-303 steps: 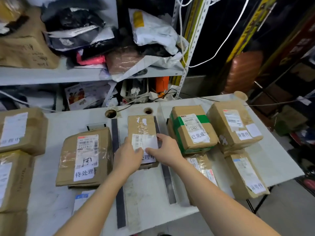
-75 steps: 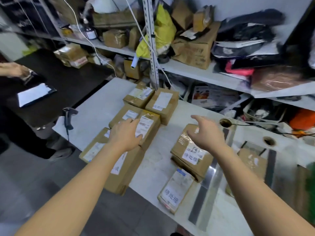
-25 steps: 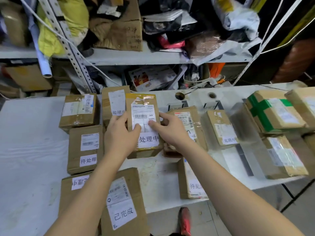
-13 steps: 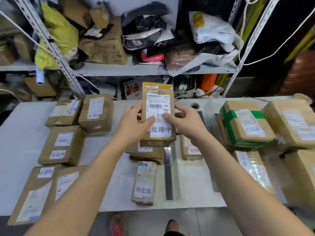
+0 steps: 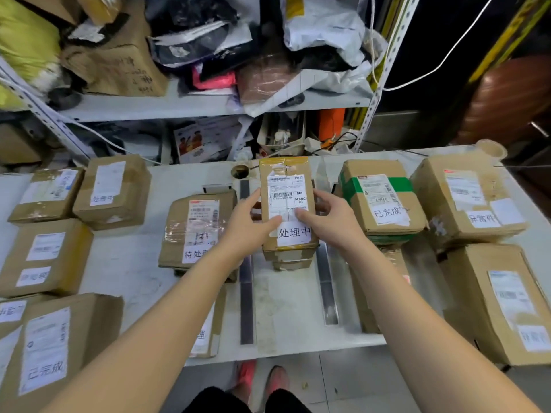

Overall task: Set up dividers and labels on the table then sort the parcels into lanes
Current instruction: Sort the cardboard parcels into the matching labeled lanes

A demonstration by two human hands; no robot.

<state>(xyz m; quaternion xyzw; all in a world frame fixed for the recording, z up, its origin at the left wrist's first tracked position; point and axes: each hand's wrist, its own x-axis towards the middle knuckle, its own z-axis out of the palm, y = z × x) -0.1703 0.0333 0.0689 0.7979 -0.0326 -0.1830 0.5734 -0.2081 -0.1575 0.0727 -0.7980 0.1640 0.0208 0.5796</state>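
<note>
Parcel (image 5: 287, 210) between dividers (image 5: 246, 293), green-taped box (image 5: 383, 198) beside

parcel (image 5: 286, 186) between dividers (image 5: 246, 308), shelf (image 5: 190, 106) behind table (image 5: 292, 317)

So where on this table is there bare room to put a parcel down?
Two patches: the near lane end between the left strip and right strip, before the held parcel; and bare table between the left boxes and the 待处理 parcel. The right boxes sit crowded together.
</note>
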